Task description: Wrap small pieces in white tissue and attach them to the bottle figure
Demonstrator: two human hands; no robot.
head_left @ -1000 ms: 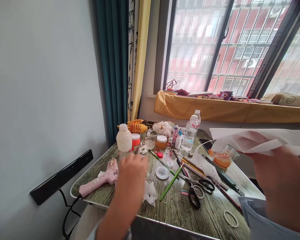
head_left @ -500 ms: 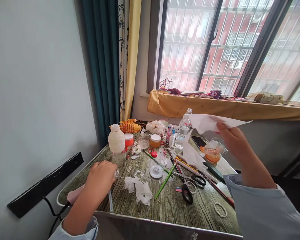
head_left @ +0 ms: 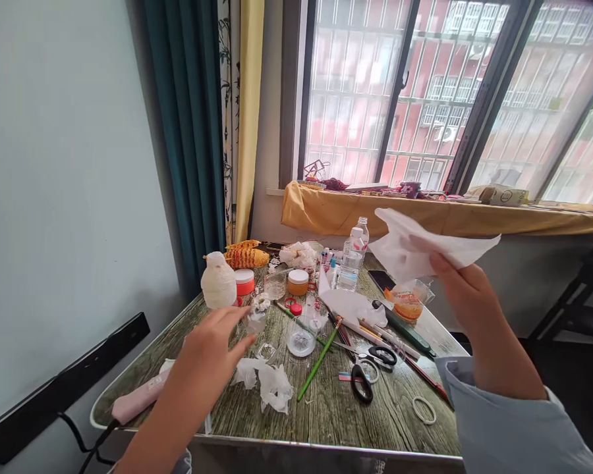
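My right hand point(head_left: 462, 280) pinches a thin white paper sheet point(head_left: 415, 247), raised over the right side of the table. The sheet hangs creased, its edges free. Over the table's left part is my left hand point(head_left: 217, 342), thumb and fingers apart with nothing seen between them. Just beyond its fingertips stands a small clear plastic piece point(head_left: 255, 320). Behind it, a white gourd-shaped form point(head_left: 218, 280) stands upright. Torn white paper scraps point(head_left: 275, 388) lie right of my left hand. Another white paper piece point(head_left: 348, 304) rests on the table below the held sheet.
Scissors point(head_left: 362, 382), a green pencil point(head_left: 319, 359), a clear round lid point(head_left: 301, 342) and a dark green-handled knife point(head_left: 408, 332) lie mid-table. Water bottles point(head_left: 350, 260), paint jars point(head_left: 298, 283) and an orange-lined cup point(head_left: 408, 306) stand farther back. A pink corded tool point(head_left: 141, 397) lies left.
My left hand has lifted and moved right, its fingers spreading. The sheet in my right hand has tilted and unfolded somewhat. The lower paper piece now lies flatter. The view has shifted right.
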